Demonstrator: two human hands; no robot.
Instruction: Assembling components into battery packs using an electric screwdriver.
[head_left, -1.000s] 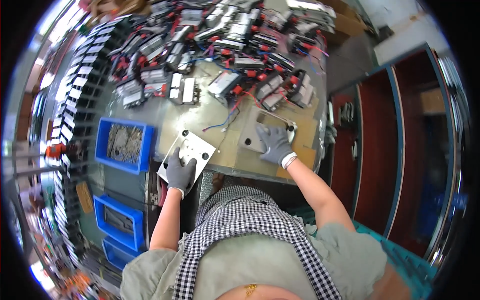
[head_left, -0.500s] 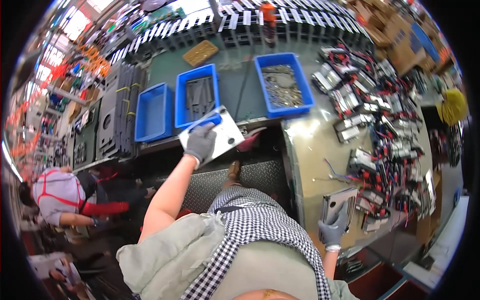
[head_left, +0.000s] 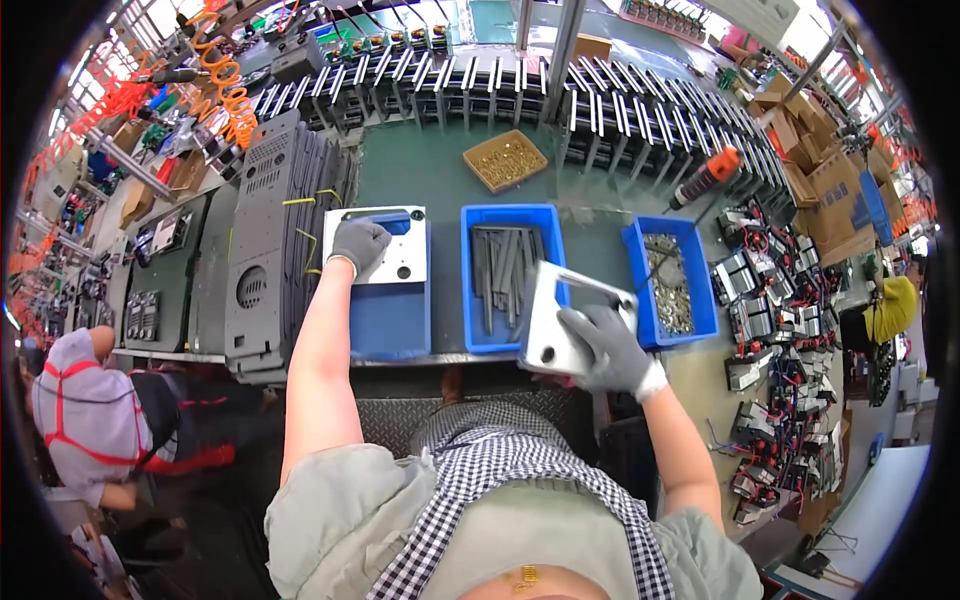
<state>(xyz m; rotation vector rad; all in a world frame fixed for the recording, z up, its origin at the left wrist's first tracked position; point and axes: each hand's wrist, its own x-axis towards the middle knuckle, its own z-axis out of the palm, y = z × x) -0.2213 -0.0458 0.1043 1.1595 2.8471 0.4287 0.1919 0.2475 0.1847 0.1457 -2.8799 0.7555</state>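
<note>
My gloved left hand point(head_left: 360, 246), its fingers curled, grips a silver metal plate point(head_left: 408, 258) with a cutout and round holes. That plate is over the left blue bin point(head_left: 392, 325) and hides much of it. A second plate of the same kind point(head_left: 546, 328) is tilted in my gloved right hand point(head_left: 606, 346). My right fingers lie across its face, and its far edge overlaps the middle blue bin point(head_left: 468, 275), which holds dark grey strips point(head_left: 500, 262). Close beyond my right hand stands the right blue bin point(head_left: 712, 322), with small metal parts inside.
Perforated grey panels point(head_left: 262, 230) stand stacked at the left. A cardboard tray of small brass-coloured parts point(head_left: 505, 160) lies farther back. An orange-and-black power driver point(head_left: 706, 177) hangs at the right. Wired metal units point(head_left: 760, 370) crowd the right table. Another person point(head_left: 95, 410) is at the lower left.
My right hand has come from the right table to the middle bins, bringing a plate. My left hand's plate now sits squarely over the left bin. The view has shifted.
</note>
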